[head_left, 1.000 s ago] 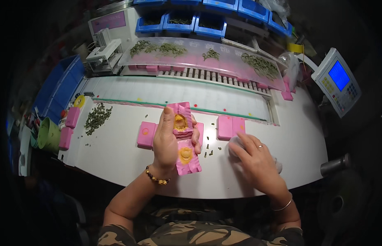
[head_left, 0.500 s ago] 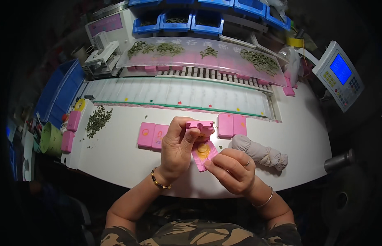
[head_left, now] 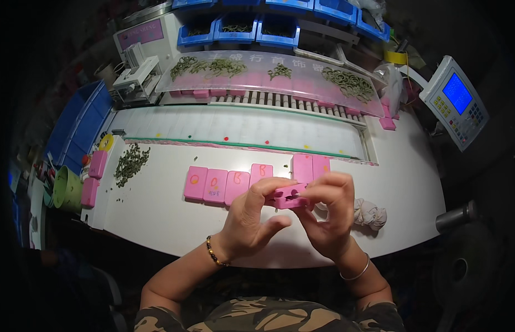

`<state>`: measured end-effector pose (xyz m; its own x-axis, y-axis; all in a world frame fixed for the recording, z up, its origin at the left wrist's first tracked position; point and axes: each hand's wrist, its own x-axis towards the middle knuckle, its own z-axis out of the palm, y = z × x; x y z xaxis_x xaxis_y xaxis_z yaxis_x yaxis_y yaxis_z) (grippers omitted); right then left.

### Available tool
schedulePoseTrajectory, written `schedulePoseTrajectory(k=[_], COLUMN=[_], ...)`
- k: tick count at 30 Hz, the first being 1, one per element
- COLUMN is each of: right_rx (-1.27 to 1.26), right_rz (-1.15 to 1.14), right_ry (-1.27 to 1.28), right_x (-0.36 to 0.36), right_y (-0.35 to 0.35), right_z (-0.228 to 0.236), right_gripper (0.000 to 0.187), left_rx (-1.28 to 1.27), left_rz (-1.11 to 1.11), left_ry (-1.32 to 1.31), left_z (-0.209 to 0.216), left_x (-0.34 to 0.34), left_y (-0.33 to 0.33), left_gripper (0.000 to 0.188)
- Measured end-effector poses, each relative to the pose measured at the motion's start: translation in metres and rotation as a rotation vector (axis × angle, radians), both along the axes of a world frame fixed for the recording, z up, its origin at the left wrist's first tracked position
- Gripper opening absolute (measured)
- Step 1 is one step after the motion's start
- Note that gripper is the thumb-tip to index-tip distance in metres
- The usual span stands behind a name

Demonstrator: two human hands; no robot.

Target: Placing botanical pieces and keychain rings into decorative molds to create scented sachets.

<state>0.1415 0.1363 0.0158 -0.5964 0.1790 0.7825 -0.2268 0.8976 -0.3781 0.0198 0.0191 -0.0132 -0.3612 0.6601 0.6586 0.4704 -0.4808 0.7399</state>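
Note:
Over the middle of the table I hold a pink rubber mold (head_left: 290, 202), a thick block with notches along the edge that faces me. My left hand (head_left: 243, 221) has its index finger along the mold's left and upper side, while its thumb stands away from it; the other fingertips are hidden. At the right side, my right hand (head_left: 330, 213) grips the mold between thumb and fingers. The mold's halves lie together, so its inside is not seen. Behind my hands lies a row of several similar pink blocks (head_left: 215, 185) with orange marks.
Two pink blocks (head_left: 303, 167) stand behind the mold, and a rolled grey cloth (head_left: 370, 214) lies at right. Small dark green pieces (head_left: 132, 165) are heaped at left. Farther back run a white belt (head_left: 246, 124) and a clear shelf (head_left: 301, 69); a control panel (head_left: 456, 102) stands right.
The mold, open before with a yellow ring pattern showing, is folded together. My right hand rose from its lower flap to its right side; my left thumb came off it. The belt's coloured dots shifted left.

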Motion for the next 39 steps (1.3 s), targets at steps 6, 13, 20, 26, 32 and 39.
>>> schedulePoseTrajectory(k=[6,13,20,26,32,39], right_rx=[-0.850,-0.461,-0.876,-1.137,-0.452,-0.230], right_rz=[0.398,0.158,0.394,0.582,-0.074,-0.215], right_ry=[-0.183,-0.096,-0.181,-0.351,-0.409,-0.787], right_x=[-0.003,-0.003,-0.016,-0.030,-0.026,0.006], right_y=[0.016,0.015,0.026,0.033,0.082,0.131], right_z=[-0.005,-0.004,0.001,0.009,0.009,0.006], right_gripper=[0.037,0.032,0.031,0.036,0.048,0.062], left_rx=[-0.022,-0.211,-0.254,-0.407,-0.560,-0.625], left_rz=[-0.018,-0.262,-0.353,-0.529,0.330,0.967], left_ry=[-0.181,-0.613,-0.802,-0.759,-0.390,0.334], left_z=[-0.009,0.002,0.010,0.024,-0.002,-0.044], left_x=[0.007,-0.007,-0.039,-0.054,-0.156,-0.254], left_y=[-0.002,-0.004,-0.012,-0.018,-0.003,-0.015], left_gripper=[0.032,0.032,0.028,0.034,0.026,0.034])
